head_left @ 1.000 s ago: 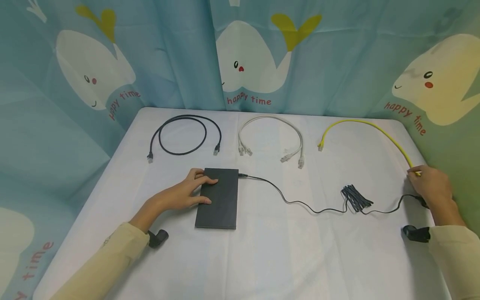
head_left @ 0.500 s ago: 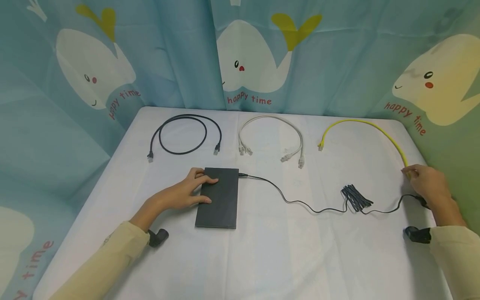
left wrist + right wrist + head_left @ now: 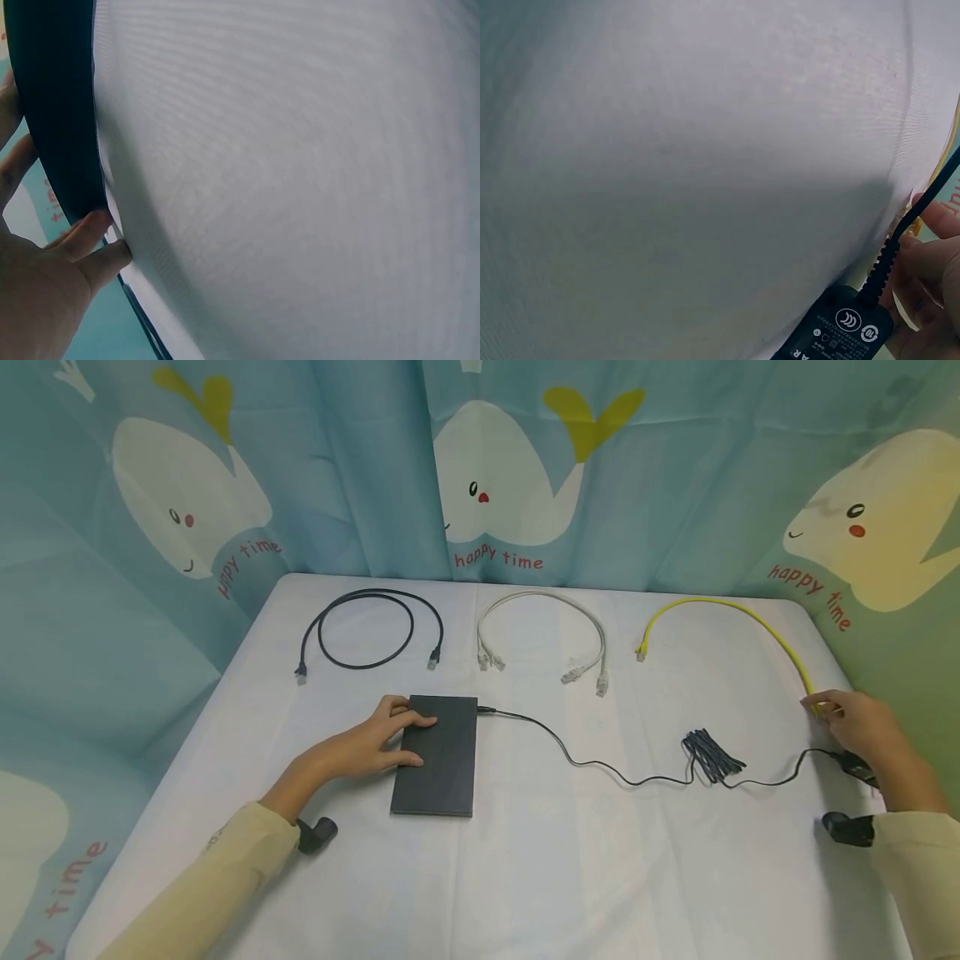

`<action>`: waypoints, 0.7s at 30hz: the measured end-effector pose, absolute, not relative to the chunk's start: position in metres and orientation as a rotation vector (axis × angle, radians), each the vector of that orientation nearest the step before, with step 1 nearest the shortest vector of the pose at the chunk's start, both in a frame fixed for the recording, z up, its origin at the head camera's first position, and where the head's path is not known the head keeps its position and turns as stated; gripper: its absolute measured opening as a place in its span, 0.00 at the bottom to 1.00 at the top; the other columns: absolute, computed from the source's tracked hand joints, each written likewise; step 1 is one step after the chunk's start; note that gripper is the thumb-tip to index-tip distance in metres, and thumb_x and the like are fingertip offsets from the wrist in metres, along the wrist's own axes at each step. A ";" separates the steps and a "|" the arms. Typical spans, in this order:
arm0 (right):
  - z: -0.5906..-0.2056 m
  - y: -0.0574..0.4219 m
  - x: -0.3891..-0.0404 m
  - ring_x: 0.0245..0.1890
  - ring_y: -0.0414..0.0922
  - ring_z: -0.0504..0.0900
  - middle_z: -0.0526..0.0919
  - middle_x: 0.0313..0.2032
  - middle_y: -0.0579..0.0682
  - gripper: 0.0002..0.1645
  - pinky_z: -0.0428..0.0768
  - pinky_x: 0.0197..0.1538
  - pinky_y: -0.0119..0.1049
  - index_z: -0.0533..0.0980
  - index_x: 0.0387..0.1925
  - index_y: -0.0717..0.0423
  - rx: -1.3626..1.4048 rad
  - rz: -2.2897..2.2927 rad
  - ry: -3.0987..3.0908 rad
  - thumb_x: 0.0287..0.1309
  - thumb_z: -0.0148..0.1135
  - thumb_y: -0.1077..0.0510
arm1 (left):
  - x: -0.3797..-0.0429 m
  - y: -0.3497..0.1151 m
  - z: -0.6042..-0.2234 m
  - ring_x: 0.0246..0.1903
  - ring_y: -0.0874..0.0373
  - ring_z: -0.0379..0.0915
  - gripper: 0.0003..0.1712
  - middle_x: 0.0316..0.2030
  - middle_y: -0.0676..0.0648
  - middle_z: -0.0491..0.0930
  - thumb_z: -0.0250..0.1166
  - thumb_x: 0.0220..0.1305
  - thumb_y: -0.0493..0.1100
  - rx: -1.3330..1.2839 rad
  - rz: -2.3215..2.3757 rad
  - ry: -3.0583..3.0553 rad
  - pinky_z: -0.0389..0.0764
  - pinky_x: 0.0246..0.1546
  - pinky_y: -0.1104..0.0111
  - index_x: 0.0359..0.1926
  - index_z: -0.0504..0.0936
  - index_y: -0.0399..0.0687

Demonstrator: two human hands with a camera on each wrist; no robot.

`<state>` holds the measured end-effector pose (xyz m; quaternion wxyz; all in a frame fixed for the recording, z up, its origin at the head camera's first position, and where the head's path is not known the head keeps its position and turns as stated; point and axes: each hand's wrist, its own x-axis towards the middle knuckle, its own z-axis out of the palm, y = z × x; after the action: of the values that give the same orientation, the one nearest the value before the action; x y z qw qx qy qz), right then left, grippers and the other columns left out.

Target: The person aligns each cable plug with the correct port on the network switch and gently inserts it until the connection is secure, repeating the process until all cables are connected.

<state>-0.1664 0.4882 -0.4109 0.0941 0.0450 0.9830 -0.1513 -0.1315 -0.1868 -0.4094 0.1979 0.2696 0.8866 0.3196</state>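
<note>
My left hand (image 3: 372,745) rests on a flat black box (image 3: 442,777) lying on the white table, thumb and forefinger on its top and the other fingers at its left edge. In the left wrist view those other fingertips (image 3: 105,259) lie along the box's side, close to the cloth. At the right, my right hand (image 3: 862,724) pinches one end of a yellow network cable (image 3: 705,601); the cable arcs back to a clear plug (image 3: 641,654). Below that hand is a black power adapter (image 3: 844,322), partly covered by it in the head view.
A thin black cord (image 3: 592,764) with a tied bundle (image 3: 712,756) links box and adapter. Behind lie a coiled black network cable (image 3: 365,667) and grey network cables (image 3: 543,594). A patterned curtain (image 3: 360,460) borders the table.
The yellow cable's held end has shifted slightly left and down with my right hand. The right wrist has moved a little right, exposing more of the adapter. My left hand stays put.
</note>
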 end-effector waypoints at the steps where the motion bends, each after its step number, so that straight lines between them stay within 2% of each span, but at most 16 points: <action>1: -0.412 0.488 -0.166 0.36 0.61 0.65 0.69 0.40 0.70 0.18 0.68 0.29 0.44 0.71 0.51 0.71 0.146 -0.443 2.921 0.59 0.46 0.72 | -0.132 -0.187 -0.409 0.68 0.42 0.39 0.34 0.65 0.36 0.46 0.65 0.60 0.55 0.757 0.895 2.481 0.60 0.59 0.45 0.65 0.68 0.53; 11: -0.424 0.491 -0.165 0.34 0.60 0.65 0.69 0.42 0.73 0.16 0.67 0.28 0.46 0.72 0.50 0.71 0.160 -0.398 2.987 0.62 0.45 0.72 | -0.132 -0.187 -0.410 0.68 0.42 0.39 0.34 0.65 0.36 0.46 0.65 0.60 0.55 0.768 0.888 2.484 0.60 0.59 0.45 0.65 0.68 0.53; 21: -0.412 0.495 -0.170 0.35 0.61 0.68 0.71 0.39 0.70 0.16 0.69 0.30 0.49 0.72 0.49 0.70 -0.037 -0.363 2.913 0.59 0.48 0.73 | -0.132 -0.187 -0.410 0.68 0.40 0.41 0.34 0.66 0.34 0.45 0.64 0.60 0.55 0.759 0.891 2.479 0.60 0.59 0.45 0.65 0.67 0.53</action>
<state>-0.1696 0.4954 -0.4125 0.1028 -0.0126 0.9870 -0.1231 -0.1316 -0.1870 -0.4102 0.1987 0.2715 0.8862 0.3185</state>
